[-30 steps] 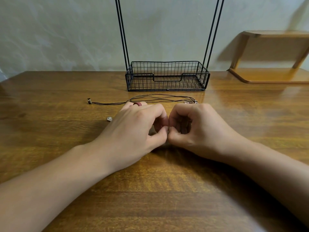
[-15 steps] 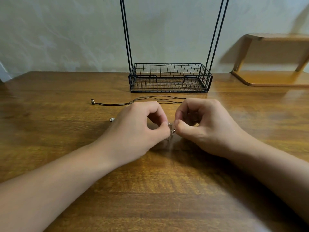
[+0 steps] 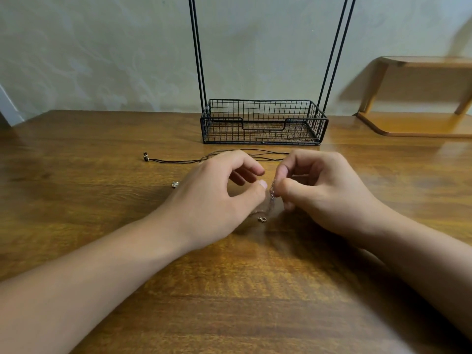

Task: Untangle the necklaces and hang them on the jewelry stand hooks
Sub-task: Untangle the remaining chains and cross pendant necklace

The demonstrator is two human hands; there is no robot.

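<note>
A thin metal chain necklace (image 3: pixel 270 198) hangs between my hands, its clasp (image 3: pixel 261 219) lying on the wooden table. My right hand (image 3: pixel 321 192) pinches the chain's upper part between thumb and forefinger. My left hand (image 3: pixel 217 198) hovers just left of it, thumb and forefinger apart, the chain passing beside the thumb. A black cord necklace (image 3: pixel 178 160) lies stretched behind my hands, partly hidden by them. The jewelry stand's black wire basket base (image 3: pixel 263 103) stands at the back with thin uprights (image 3: pixel 198 47); its hooks are out of view.
A small silver bead (image 3: pixel 175 184) lies loose on the table left of my left hand. A wooden shelf (image 3: pixel 419 123) stands at the back right against the wall. The table (image 3: pixel 229 302) stretches bare towards me.
My hands have risen off the table and drawn slightly apart. My left thumb and forefinger have opened, and the chain now dangles from my right hand with its clasp showing.
</note>
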